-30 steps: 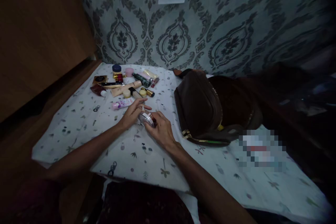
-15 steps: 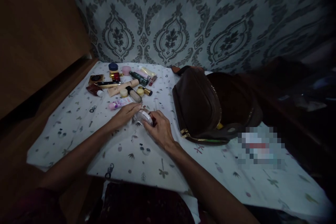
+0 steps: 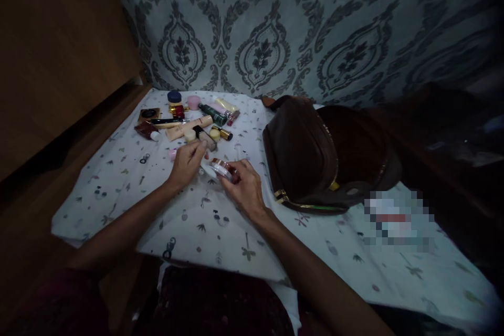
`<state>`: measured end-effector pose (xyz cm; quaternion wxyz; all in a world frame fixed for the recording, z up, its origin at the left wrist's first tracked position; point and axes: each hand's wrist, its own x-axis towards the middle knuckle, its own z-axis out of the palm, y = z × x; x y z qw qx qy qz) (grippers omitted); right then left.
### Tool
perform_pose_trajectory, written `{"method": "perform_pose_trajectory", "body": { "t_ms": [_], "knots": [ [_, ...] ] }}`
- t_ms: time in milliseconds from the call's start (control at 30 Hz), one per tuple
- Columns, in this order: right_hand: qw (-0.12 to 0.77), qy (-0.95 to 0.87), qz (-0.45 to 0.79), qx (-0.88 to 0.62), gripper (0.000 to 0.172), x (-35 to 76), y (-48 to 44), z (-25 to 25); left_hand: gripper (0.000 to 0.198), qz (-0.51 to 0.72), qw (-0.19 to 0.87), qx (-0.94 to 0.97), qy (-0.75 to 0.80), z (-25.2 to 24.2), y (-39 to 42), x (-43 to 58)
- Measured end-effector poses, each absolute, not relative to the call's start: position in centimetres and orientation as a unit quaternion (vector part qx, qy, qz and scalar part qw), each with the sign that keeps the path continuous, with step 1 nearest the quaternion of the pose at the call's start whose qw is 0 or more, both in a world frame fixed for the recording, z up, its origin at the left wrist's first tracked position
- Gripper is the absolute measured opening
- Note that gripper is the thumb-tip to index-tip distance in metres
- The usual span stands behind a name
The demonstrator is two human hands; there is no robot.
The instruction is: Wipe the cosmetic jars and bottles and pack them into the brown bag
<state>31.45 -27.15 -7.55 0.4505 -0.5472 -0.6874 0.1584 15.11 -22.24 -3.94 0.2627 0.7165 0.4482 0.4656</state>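
Observation:
In my right hand (image 3: 246,189) is a small round cosmetic jar (image 3: 223,167), clear and whitish with a copper-brown band. My fingers wrap its right side, and it is tilted above the cloth. My left hand (image 3: 187,164) is closed, its fingertips pinching a thin whitish round piece (image 3: 208,169) close to the jar's left side. Whether that piece is wholly apart from the jar is hard to make out. Just behind my left hand lie a pink-capped tube (image 3: 172,154), mostly covered by the hand, and a foundation bottle (image 3: 207,139) with a black cap.
Several cosmetics, including a beige tube (image 3: 188,128), a dark green tube (image 3: 212,114) and a blue-lidded jar (image 3: 174,97), lie at the back left. An unzipped brown bag (image 3: 301,155) stands to the right on the patterned cloth (image 3: 244,236). A wooden cabinet (image 3: 66,47) borders the left.
My left hand has drawn back from the jar and turned, now pinching the whitish piece. It covers more of the pink-capped tube. My right hand keeps hold of the jar. The view has shifted slightly.

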Motion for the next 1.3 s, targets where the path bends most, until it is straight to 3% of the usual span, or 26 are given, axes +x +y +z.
{"method": "perform_pose_trajectory", "body": {
  "t_ms": [200,333,467,533,633,900,1000,1133,1300],
  "knots": [
    [0.411,-0.737,0.073,-0.531,0.028,30.8,-27.5,-8.5,0.025,0.397,0.144,0.848,0.319,-3.1,-24.5,17.8],
    [0.404,-0.746,0.087,-0.523,0.007,31.2,-27.3,-8.1,0.023,0.407,0.302,0.774,0.379,-4.7,-22.4,17.3],
    [0.401,-0.753,0.125,-0.506,0.013,31.6,-27.3,-7.5,0.017,0.411,0.537,0.586,0.447,-6.2,-20.5,16.5],
    [0.389,-0.763,0.136,-0.498,0.027,31.7,-27.5,-7.4,0.017,0.417,0.593,0.516,0.456,-6.6,-20.2,16.4],
    [0.347,-0.784,0.12,-0.501,0.042,31.8,-27.7,-7.2,0.019,0.436,0.625,0.48,0.434,-6.9,-20.3,16.6],
    [0.188,-0.816,0.033,-0.545,0.051,30.6,-28.6,-5.5,0.029,0.444,0.687,0.411,0.402,-6.2,-20.8,16.6],
    [0.172,-0.814,0.021,-0.555,0.051,30.3,-28.8,-5.2,0.023,0.43,0.707,0.387,0.407,-5.3,-21.2,16.2],
    [0.171,-0.801,0.037,-0.572,0.054,30.5,-28.6,-5.3,0.032,0.397,0.739,0.353,0.413,-4.0,-21.5,15.4],
    [0.204,-0.78,0.056,-0.589,0.044,31.0,-28.1,-5.6,0.021,0.388,0.739,0.354,0.421,-3.9,-21.7,15.2]
  ]
}}
